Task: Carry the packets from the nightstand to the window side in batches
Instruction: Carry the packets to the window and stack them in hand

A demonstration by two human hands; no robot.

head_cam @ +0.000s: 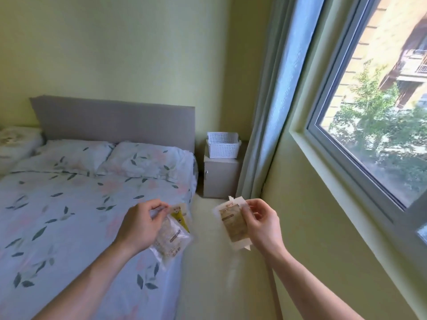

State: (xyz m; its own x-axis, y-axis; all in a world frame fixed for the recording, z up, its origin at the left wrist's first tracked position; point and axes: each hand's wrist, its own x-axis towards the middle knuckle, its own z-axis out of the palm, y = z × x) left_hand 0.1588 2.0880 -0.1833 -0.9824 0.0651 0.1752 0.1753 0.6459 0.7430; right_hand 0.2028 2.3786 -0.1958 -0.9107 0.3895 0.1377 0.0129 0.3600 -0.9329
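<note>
My left hand (141, 224) grips clear and yellow packets (172, 239) that hang down over the bed's edge. My right hand (262, 224) holds a brown and white packet (231, 224) upright, pinched along its right side. Both hands are raised in front of me, between the bed and the window wall. The beige nightstand (220, 179) stands in the far corner with a white perforated basket (223, 145) on top; I cannot see what is inside the basket.
A bed (69, 215) with a floral cover and pillows fills the left. A narrow strip of pale floor (215, 273) runs between bed and wall. A grey-blue curtain (270, 112) hangs beside the window (379, 116), whose sill (342, 188) slopes down the right.
</note>
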